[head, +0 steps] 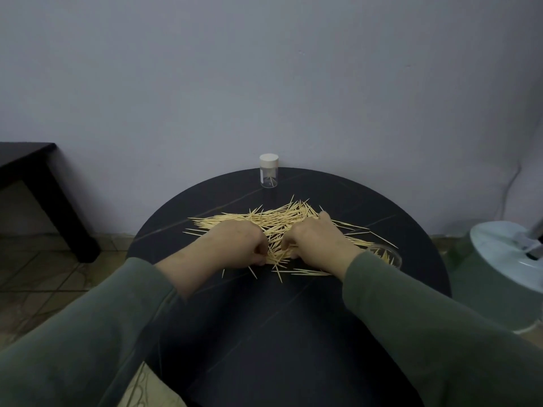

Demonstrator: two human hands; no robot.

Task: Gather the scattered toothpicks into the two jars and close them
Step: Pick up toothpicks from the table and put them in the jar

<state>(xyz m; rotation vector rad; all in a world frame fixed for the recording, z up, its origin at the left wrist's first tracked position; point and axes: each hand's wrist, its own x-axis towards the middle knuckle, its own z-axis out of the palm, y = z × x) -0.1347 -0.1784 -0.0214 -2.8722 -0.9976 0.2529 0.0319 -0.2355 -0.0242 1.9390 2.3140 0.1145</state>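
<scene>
toothpicks (282, 220): a loose heap spread across the middle of the round black table (293, 318), with strays trailing toward you and off to the right.
left hand (235, 245): your fingers are curled at the near edge of the heap and pinch a small bundle of sticks.
right hand (317, 242): your fingers are curled down into the pile facing the left; they seem to be raking sticks inward, though what they hold is hidden.
open jar (385, 255): just right of your right wrist, lidless, a few sticks inside.
capped jar (269, 170): at the far rim, well beyond the heap, lid on and nearly empty.
step in hand: bunching a bundle, as i judge it.
how to do it well: align the sticks parallel before lifting, keep the bundle thin enough for the jar mouth, and carry it right without knocking the open jar.
</scene>
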